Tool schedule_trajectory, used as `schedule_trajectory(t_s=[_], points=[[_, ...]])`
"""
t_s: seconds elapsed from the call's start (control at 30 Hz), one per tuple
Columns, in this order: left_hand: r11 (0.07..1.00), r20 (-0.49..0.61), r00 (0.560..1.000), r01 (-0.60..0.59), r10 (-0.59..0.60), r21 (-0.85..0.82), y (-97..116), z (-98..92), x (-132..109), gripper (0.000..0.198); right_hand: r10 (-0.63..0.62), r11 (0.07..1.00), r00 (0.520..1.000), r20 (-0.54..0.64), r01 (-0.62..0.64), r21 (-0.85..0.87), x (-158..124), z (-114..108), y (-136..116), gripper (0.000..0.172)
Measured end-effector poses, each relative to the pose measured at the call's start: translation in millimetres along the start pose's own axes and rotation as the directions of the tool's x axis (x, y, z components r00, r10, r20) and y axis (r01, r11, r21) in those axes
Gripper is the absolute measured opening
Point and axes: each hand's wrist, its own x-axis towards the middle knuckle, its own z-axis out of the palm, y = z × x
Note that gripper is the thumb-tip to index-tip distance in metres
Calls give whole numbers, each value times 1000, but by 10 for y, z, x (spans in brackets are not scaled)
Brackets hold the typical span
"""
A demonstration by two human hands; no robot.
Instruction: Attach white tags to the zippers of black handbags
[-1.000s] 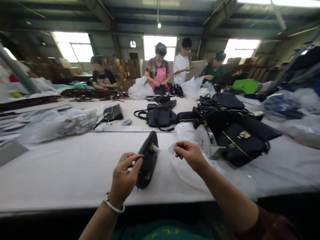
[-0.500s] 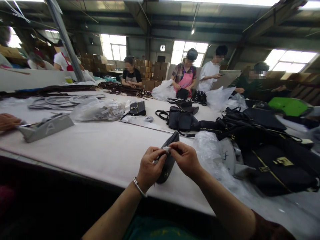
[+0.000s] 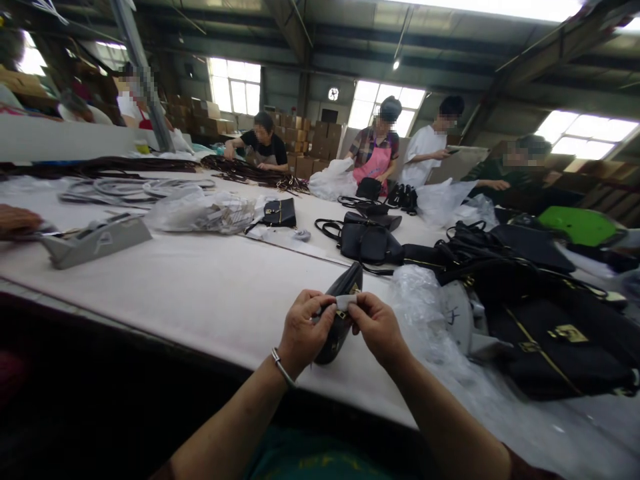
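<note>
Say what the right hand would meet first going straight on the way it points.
Past the white strip in its grip, the right hand would probably meet the small black bag first; depth between them is unclear, so they may already touch.

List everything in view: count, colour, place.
Strip: one, white, between hands
Handbag: one, black, at hands
Other bags: several, black, middle, right
Plastic: uncountable, clear, both sides
Tape dispensers: likely two, grey, left, right
Straps: many, brown, left
Coils: several, grey, left
Table: one, white, below
Boxes: many, brown, background
Clock: one, white, background
Item: one, green, right
People: several, mixed clothing, background
Left hand: one, bare, on strip
Right hand: one, bare, on strip
Bracelet: one, silver, left wrist
</note>
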Motion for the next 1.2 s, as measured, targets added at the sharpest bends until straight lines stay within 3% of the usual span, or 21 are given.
schedule_trajectory(t_s=[0.13,0.37,0.5,0.63,0.77,0.9,1.03,1.2], points=[[1000,8,1000,-19,19,10,0,6,-2,18,134,985,991,21,-135,110,-113,37,-7,30],[981,135,976,-180,169,69,-9,-73,61,23,185,928,982,41,-188,321,-91,19,-162,36],[948,218,940,-293,262,126,26,-156,127,26,178,895,983,53,-184,406,-62,7,-199,34],[928,245,927,-329,283,173,51,-160,163,23,126,892,989,78,-148,428,-43,-16,-230,33],[953,197,950,-271,243,134,38,-113,168,19,59,957,998,24,-64,282,21,-97,-191,31],[978,170,968,-200,186,68,32,-83,153,17,-110,993,989,-103,104,-59,94,-215,-121,24],[985,149,977,-163,154,54,56,-69,134,18,-244,921,970,-9,229,-315,75,-233,-123,16],[985,115,982,-157,148,71,96,-64,126,18,-302,888,952,38,296,-352,9,-130,-166,12]])
